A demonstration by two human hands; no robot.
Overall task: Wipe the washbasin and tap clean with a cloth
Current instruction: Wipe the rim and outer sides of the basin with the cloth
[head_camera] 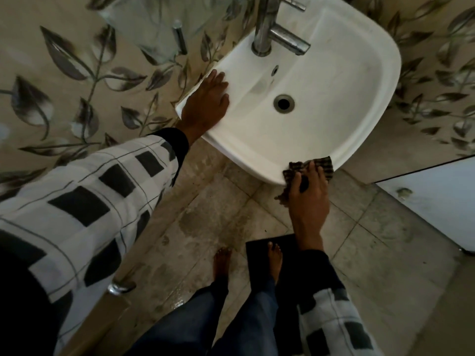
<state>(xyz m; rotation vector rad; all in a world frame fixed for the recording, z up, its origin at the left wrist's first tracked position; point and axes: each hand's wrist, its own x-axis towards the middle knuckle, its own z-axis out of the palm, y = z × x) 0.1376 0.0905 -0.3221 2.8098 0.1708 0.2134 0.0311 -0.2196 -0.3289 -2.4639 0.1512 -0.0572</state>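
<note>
Cloth (291, 173) is dark, checked and crumpled, on the front rim of the washbasin (334, 73), w/ the right hand (308, 194) bunching it, fingers curled over it and pressing it to the edge. Basin's white glossy ceramic, rounded shape, greyish smudges inside near the round drain (283, 103). Chrome tap (272, 29) at the back, kinda dull. Left hand (205, 101) lies flat on the left rim, fingers straight, holding nothing. Leaf-print wall (77, 73) behind, stained floor tiles (205, 214) below.
</note>
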